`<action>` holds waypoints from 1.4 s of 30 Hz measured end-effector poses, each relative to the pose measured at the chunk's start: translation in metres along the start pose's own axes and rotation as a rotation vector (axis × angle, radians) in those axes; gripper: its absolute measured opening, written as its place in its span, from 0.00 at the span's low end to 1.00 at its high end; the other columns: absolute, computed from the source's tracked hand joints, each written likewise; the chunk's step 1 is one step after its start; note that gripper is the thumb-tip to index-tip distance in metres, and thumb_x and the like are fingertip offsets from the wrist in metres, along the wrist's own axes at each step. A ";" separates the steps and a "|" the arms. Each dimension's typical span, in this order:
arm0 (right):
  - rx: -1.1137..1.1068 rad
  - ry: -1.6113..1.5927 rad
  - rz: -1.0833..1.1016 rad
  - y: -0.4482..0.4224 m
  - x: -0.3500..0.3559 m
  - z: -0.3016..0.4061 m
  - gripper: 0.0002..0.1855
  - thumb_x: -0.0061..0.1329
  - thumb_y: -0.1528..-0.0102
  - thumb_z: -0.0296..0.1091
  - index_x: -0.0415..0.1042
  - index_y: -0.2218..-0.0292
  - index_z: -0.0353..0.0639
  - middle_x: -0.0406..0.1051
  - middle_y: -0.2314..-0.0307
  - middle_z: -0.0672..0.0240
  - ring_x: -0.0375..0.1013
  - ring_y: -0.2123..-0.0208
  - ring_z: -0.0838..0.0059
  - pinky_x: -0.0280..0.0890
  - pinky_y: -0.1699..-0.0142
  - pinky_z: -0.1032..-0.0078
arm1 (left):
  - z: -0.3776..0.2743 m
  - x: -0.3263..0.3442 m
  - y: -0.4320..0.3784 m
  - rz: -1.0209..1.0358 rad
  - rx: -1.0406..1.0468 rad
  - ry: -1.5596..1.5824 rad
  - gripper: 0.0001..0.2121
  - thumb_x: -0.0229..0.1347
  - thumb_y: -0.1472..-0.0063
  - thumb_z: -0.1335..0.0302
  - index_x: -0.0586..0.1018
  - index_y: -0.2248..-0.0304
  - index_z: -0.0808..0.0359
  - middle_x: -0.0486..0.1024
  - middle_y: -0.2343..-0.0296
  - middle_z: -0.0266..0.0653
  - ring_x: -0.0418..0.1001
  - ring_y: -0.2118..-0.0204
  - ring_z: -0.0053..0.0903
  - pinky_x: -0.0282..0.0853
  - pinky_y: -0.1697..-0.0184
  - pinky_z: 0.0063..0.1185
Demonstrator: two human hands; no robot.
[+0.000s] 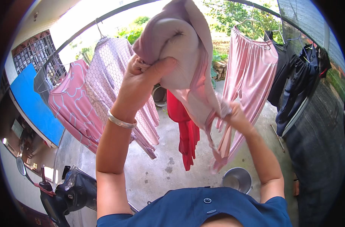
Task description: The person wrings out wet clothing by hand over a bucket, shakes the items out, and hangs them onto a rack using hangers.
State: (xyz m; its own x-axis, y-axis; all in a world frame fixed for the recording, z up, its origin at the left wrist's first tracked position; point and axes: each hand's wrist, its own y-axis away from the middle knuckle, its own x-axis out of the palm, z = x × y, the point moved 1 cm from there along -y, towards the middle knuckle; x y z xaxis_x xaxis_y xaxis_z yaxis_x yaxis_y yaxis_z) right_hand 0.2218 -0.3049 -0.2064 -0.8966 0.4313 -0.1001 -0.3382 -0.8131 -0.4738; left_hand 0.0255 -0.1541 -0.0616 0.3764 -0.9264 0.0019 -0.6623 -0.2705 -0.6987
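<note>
My left hand (149, 72) grips a pale mauve-pink padded undergarment (182, 48), apparently a bra, raised high in front of me. Its thumb presses on the pale cup lining. Lower down, at the right, my right hand (239, 117) pinches the same garment by its gathered edge and is slightly blurred. Loose pink ends dangle below that hand. A red garment (181, 119) hangs behind, its upper part hidden by the piece I hold. On my left wrist sits a silver-coloured bangle (122, 122).
A dark rail (120, 10) arches overhead. From it hang a pink top (74, 99), a patterned top (115, 71), pink trousers (249, 68) and dark clothes (296, 79). Below stand a metal bucket (237, 180) and, at left, a motor scooter (76, 187). Dark netting (320, 147) borders the right.
</note>
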 end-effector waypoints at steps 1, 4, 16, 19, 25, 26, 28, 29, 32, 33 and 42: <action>-0.076 0.172 -0.140 -0.013 -0.009 0.021 0.07 0.47 0.55 0.21 0.70 0.70 0.37 0.69 0.80 0.74 0.68 0.74 0.86 0.63 0.67 0.87 | -0.006 -0.004 -0.004 0.008 0.040 -0.060 0.13 0.54 0.50 0.80 0.72 0.62 0.67 0.73 0.70 0.31 0.70 0.67 0.14 0.65 0.64 0.14; -0.056 0.196 -0.462 -0.055 -0.048 0.038 0.05 0.42 0.51 0.30 0.64 0.76 0.39 0.63 0.88 0.72 0.60 0.90 0.86 0.53 0.88 0.88 | -0.015 -0.002 -0.024 0.049 0.123 -0.148 0.14 0.55 0.51 0.80 0.72 0.62 0.67 0.73 0.69 0.32 0.69 0.66 0.14 0.65 0.62 0.14; -0.333 -0.762 -0.344 -0.209 -0.101 0.039 0.11 0.43 0.48 0.30 0.66 0.63 0.35 0.70 0.70 0.64 0.69 0.68 0.75 0.66 0.62 0.79 | 0.008 0.000 -0.145 0.080 0.407 -0.505 0.15 0.58 0.54 0.78 0.70 0.64 0.67 0.71 0.72 0.30 0.68 0.69 0.13 0.65 0.67 0.13; -0.338 -0.726 -0.388 -0.246 -0.097 0.037 0.10 0.43 0.48 0.30 0.67 0.64 0.35 0.70 0.72 0.64 0.70 0.70 0.75 0.66 0.68 0.80 | 0.016 -0.010 -0.158 0.076 0.428 -0.773 0.14 0.58 0.54 0.77 0.70 0.65 0.66 0.71 0.74 0.30 0.67 0.71 0.12 0.64 0.68 0.13; -0.768 -0.443 -0.540 -0.368 -0.116 0.030 0.08 0.41 0.51 0.23 0.69 0.67 0.39 0.70 0.74 0.65 0.68 0.74 0.81 0.63 0.71 0.84 | 0.021 -0.006 -0.187 0.043 0.551 -1.111 0.13 0.58 0.55 0.77 0.70 0.68 0.67 0.69 0.74 0.36 0.68 0.71 0.19 0.63 0.68 0.16; -0.864 -0.302 -0.567 -0.392 -0.119 0.032 0.08 0.41 0.52 0.24 0.68 0.67 0.39 0.70 0.74 0.66 0.68 0.73 0.82 0.63 0.70 0.84 | 0.022 -0.008 -0.191 0.034 0.568 -1.152 0.13 0.57 0.56 0.77 0.70 0.68 0.67 0.69 0.74 0.36 0.68 0.71 0.20 0.63 0.68 0.16; -0.880 -0.053 -0.622 -0.454 -0.141 0.021 0.12 0.43 0.53 0.27 0.66 0.64 0.41 0.70 0.71 0.65 0.68 0.69 0.77 0.63 0.65 0.79 | 0.033 -0.005 -0.197 0.022 0.607 -1.150 0.11 0.57 0.56 0.78 0.71 0.70 0.67 0.69 0.74 0.37 0.68 0.71 0.23 0.63 0.69 0.17; -0.894 0.072 -0.652 -0.482 -0.154 0.021 0.14 0.44 0.53 0.29 0.65 0.62 0.42 0.69 0.70 0.64 0.68 0.67 0.74 0.63 0.62 0.77 | 0.036 -0.003 -0.198 0.010 0.576 -1.093 0.11 0.56 0.55 0.78 0.71 0.70 0.68 0.69 0.74 0.38 0.69 0.72 0.23 0.64 0.69 0.17; -0.892 0.910 -0.861 -0.461 -0.073 0.028 0.20 0.45 0.56 0.43 0.66 0.61 0.43 0.67 0.67 0.58 0.65 0.61 0.62 0.59 0.55 0.69 | 0.034 -0.014 -0.176 -0.103 0.489 -1.207 0.11 0.56 0.55 0.78 0.71 0.70 0.68 0.69 0.74 0.38 0.69 0.73 0.23 0.64 0.69 0.17; -0.904 1.038 -0.738 -0.459 -0.064 0.030 0.21 0.45 0.56 0.45 0.67 0.62 0.44 0.67 0.67 0.59 0.65 0.61 0.63 0.59 0.56 0.70 | 0.035 -0.014 -0.170 -0.129 0.479 -1.217 0.11 0.56 0.55 0.78 0.71 0.70 0.67 0.69 0.74 0.38 0.69 0.73 0.23 0.64 0.69 0.17; -0.026 0.918 0.226 -0.470 -0.067 0.025 0.16 0.50 0.60 0.47 0.72 0.73 0.44 0.72 0.71 0.63 0.71 0.67 0.74 0.67 0.65 0.78 | 0.039 -0.016 -0.143 -0.248 0.365 -1.246 0.11 0.55 0.54 0.80 0.70 0.68 0.66 0.70 0.76 0.36 0.68 0.73 0.17 0.64 0.70 0.15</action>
State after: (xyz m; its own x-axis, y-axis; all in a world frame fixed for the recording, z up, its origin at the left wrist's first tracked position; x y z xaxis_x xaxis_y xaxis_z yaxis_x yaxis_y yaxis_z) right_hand 0.4341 0.0385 0.0450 -0.3607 0.4124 -0.8365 -0.1676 -0.9110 -0.3768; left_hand 0.1394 -0.0901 0.0102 0.9311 0.0499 -0.3614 -0.3528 -0.1294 -0.9267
